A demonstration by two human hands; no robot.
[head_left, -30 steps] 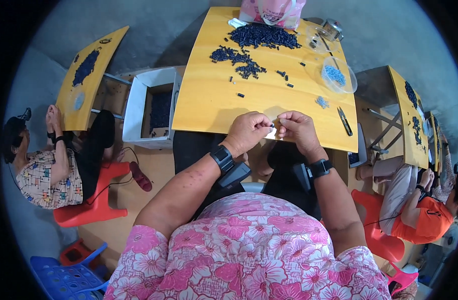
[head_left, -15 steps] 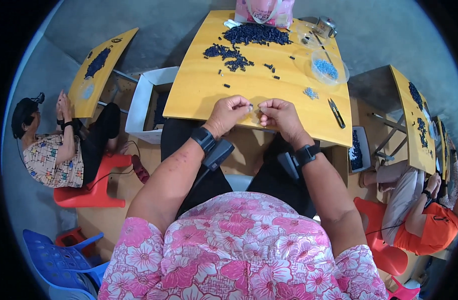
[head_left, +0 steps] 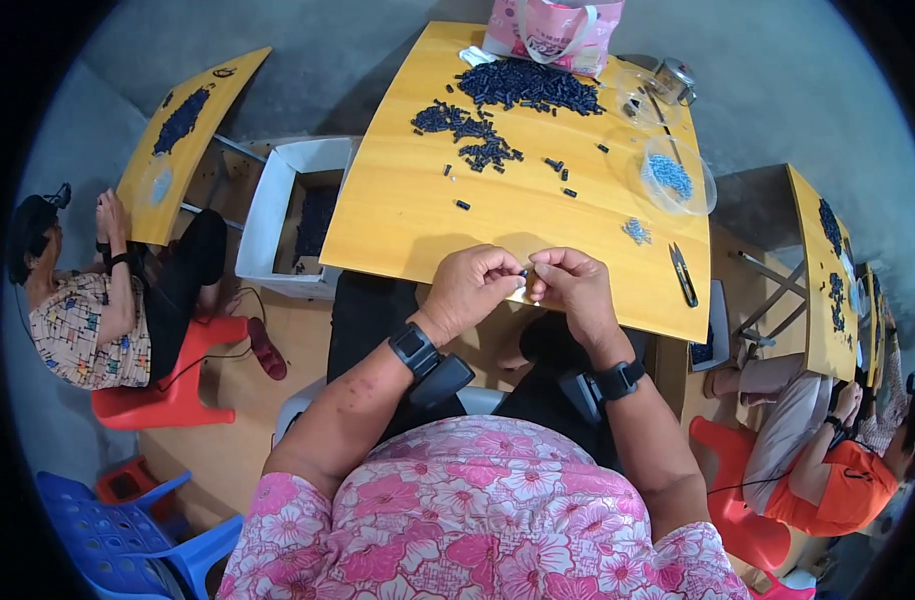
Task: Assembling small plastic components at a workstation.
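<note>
Over the near edge of the yellow table (head_left: 387, 215), my two hands meet fingertip to fingertip. My left hand (head_left: 472, 290) is closed in a pinch on a small dark piece (head_left: 523, 273), mostly covered by the fingers. Thumb and forefinger of my right hand (head_left: 580, 292) press together right beside it; whatever they hold is too small to make out. Farther up the table lie a heap of short black tubular pieces (head_left: 527, 86) and a looser pile of them (head_left: 489, 150). A clear tub (head_left: 699, 200) of tiny blue parts stands at the right, near a small scatter of pale blue-grey parts (head_left: 636, 231).
Black thread snips (head_left: 683, 275) rest near the table's right edge. A pink bag (head_left: 555, 35), another clear tub (head_left: 632, 100) and a metal mug (head_left: 675, 82) stand at the back. A white box (head_left: 260, 235) is left of the table. Other people sit at side tables.
My hands have drawn together, so the fingertips now meet at the small piece. The whole view has shifted, and the table appears lower in it.
</note>
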